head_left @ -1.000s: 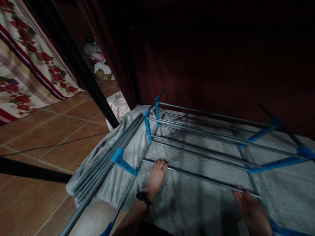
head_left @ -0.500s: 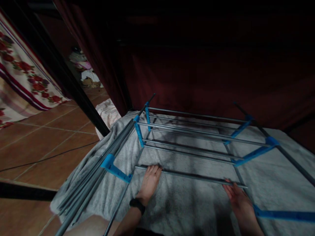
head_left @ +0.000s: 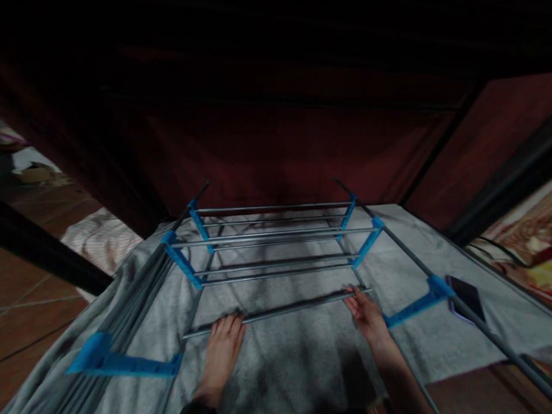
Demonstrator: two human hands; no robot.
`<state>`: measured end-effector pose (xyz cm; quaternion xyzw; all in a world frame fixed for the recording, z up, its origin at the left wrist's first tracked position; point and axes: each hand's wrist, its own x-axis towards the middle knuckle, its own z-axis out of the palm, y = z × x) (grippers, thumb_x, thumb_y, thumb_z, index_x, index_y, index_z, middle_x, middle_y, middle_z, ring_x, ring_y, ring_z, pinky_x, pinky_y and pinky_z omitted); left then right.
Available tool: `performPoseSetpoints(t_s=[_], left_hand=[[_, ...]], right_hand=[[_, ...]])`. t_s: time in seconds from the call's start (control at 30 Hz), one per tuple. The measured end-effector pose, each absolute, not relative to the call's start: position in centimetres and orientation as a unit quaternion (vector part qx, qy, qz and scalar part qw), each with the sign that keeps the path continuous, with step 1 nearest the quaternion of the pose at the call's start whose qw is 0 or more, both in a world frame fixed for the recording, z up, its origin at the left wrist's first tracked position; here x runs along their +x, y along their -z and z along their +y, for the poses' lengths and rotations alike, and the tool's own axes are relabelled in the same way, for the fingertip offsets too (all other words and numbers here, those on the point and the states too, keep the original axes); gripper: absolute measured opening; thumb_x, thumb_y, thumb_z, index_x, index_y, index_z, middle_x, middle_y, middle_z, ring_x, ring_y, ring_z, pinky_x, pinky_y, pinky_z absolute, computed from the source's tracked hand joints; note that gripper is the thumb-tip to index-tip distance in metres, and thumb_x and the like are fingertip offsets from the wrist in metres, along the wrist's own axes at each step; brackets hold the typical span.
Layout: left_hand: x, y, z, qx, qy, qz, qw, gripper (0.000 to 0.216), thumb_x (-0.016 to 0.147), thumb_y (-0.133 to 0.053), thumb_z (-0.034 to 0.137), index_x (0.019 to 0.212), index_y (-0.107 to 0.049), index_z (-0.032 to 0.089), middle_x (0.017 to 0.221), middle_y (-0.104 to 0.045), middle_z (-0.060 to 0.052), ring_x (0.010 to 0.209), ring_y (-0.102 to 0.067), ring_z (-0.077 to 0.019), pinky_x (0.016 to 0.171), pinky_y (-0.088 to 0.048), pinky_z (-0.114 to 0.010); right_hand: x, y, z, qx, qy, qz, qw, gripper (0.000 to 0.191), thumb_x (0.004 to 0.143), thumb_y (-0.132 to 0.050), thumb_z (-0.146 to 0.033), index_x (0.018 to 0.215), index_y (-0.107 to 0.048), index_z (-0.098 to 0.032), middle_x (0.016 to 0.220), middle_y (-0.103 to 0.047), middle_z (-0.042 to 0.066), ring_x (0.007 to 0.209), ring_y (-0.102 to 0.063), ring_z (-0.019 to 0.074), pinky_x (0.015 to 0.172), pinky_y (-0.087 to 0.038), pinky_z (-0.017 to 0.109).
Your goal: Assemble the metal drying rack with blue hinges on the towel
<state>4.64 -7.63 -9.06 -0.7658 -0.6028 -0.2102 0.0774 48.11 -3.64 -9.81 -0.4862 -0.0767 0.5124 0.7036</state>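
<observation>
A grey metal drying rack (head_left: 276, 236) with blue plastic joints lies flat on a grey towel (head_left: 302, 356). Its nearest rod (head_left: 284, 310) runs slantwise between my hands. My left hand (head_left: 222, 351) rests on the towel with its fingertips hooked on the rod's left part. My right hand (head_left: 366, 316) reaches to the rod's right end, and its fingers close on it there. The light is dim, so the fingertips are hard to make out.
A dark phone (head_left: 468, 296) lies on the towel by the rack's right rail. Folded rack rods (head_left: 116, 322) lie bundled on the left. A striped cloth (head_left: 103, 238), tiled floor (head_left: 26, 299), a black bar (head_left: 43, 253) and a dark red curtain (head_left: 276, 149) surround the spot.
My view has swung to the right, so the rack sits centred and the phone has come into sight. Both hands stay on the near rod, which now slants up to the right.
</observation>
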Motion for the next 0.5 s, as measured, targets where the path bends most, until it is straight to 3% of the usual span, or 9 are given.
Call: performPoseSetpoints(t_s=[0.2, 0.5], left_hand=[[3.2, 10.2, -7.0, -0.778, 0.256, -0.554, 0.150, 0.035, 0.111, -0.043, 0.034, 0.105, -0.076, 0.024, 0.094, -0.080, -0.006, 0.089, -0.074, -0.0273, 0.085, -0.057, -0.043], [2.8, 9.7, -6.8, -0.805, 0.213, -0.540, 0.127, 0.039, 0.112, -0.041, 0.035, 0.113, -0.079, 0.026, 0.101, -0.081, -0.006, 0.091, -0.073, -0.0267, 0.082, -0.052, -0.040]], right_hand=[[46.7, 8.5, -2.8, -0.446, -0.516, -0.069, 0.728, 0.037, 0.064, -0.104, -0.031, 0.079, -0.072, -0.023, 0.092, -0.085, 0.003, 0.086, -0.082, 0.0206, 0.079, -0.068, 0.031], [46.7, 6.4, -1.5, -0.400, -0.524, -0.091, 0.746, 0.035, 0.066, -0.104, -0.026, 0.082, -0.073, -0.025, 0.096, -0.085, 0.001, 0.091, -0.081, 0.0188, 0.086, -0.068, 0.030]])
